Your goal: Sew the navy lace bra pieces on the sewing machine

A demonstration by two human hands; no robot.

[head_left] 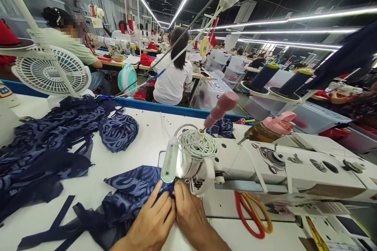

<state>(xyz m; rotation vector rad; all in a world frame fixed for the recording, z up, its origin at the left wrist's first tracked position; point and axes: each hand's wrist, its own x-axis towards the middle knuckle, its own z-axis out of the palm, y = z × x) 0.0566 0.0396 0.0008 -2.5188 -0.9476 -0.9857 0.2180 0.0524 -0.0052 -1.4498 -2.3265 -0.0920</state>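
Observation:
Both my hands rest on a piece of navy patterned fabric point(134, 184) lying on the white table, right in front of the sewing machine's point(265, 168) needle end. My left hand point(154, 219) lies flat on the cloth with fingers together and pointing at the needle. My right hand point(188, 210) presses the fabric's edge beside it, fingers bent down under the small lamp point(170, 161). The two hands touch each other.
A heap of navy fabric point(44, 145) and loose strips covers the left of the table point(141, 145). Red and yellow handled scissors point(253, 215) lie under the machine arm. A white fan point(48, 72) stands at the back left. Other workers sit at machines beyond the blue table edge.

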